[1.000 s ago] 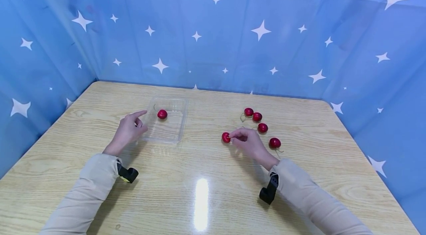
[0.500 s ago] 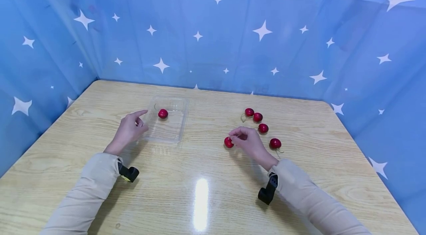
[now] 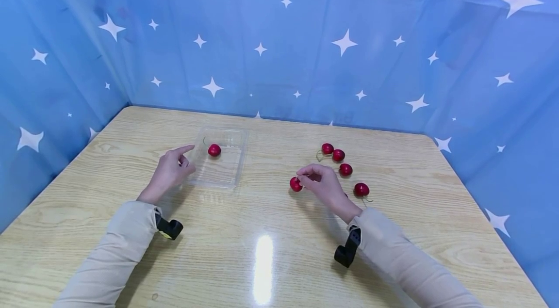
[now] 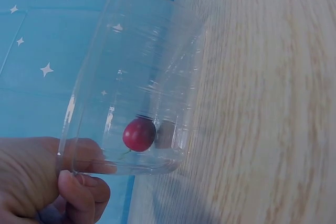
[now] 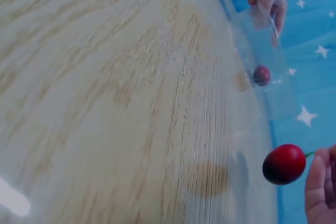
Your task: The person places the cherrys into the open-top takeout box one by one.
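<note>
My right hand [image 3: 325, 186] pinches a red cherry [image 5: 284, 164] by its green stem. The fruit hangs beside the fingertips, a little above the table in the right wrist view. At the left, my left hand [image 3: 169, 170] grips the near-left rim of a clear plastic box [image 4: 173, 169] between thumb and fingers, with the index finger along the wall. One cherry [image 3: 214, 150] lies inside that box, its stem pointing up and left. To the right of my right hand lie several loose cherries, among them one cherry [image 3: 361, 189] with its stem toward me.
A wooden table [image 3: 209, 259] carries everything. Blue cloth [image 3: 279, 22] with white stars hangs behind it and at both sides. Two more cherries touch at the back, one cherry [image 3: 338, 155] being the nearer. A bright glare strip [image 3: 263, 269] shows at the front.
My right hand has drawn slightly nearer, then shifted a little left, with the cherry swinging from its stem. A dark red bit now shows behind the right wrist. My left hand keeps its place.
</note>
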